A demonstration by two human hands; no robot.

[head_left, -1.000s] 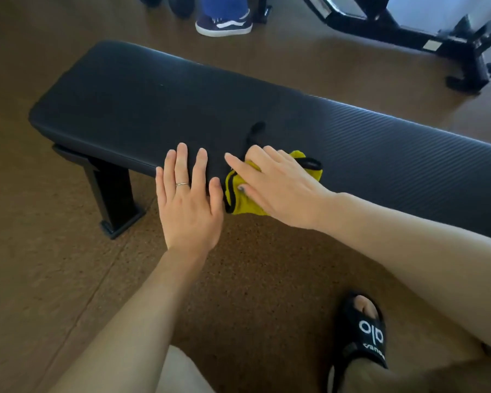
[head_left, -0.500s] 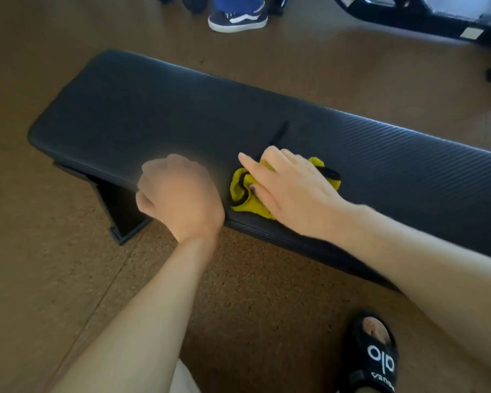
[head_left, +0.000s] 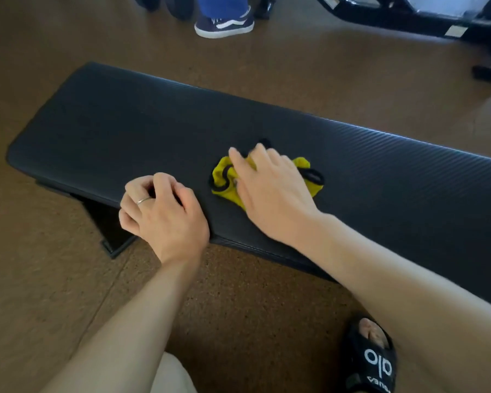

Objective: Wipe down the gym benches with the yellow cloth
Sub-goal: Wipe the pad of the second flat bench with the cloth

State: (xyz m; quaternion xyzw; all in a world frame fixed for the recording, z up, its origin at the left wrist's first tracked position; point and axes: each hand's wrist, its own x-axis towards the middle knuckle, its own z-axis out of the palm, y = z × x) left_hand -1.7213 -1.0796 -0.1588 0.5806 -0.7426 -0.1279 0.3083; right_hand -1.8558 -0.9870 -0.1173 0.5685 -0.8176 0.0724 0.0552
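The right hand [head_left: 270,191] lies flat, fingers spread, pressing the yellow cloth [head_left: 227,180] onto the table [head_left: 125,131]; it pins the cloth rather than gripping it. The left hand [head_left: 162,211] is curled into a loose fist at the table's near edge, at 9 o'clock from the cloth, holding nothing. The cloth is bunched, black-trimmed, near the pad's middle. The black padded table runs from 10 o'clock to 4 o'clock. A sandalled foot [head_left: 372,358] stands at 5 o'clock on the brown floor [head_left: 40,279]; a blue sneaker [head_left: 224,24] at 12.
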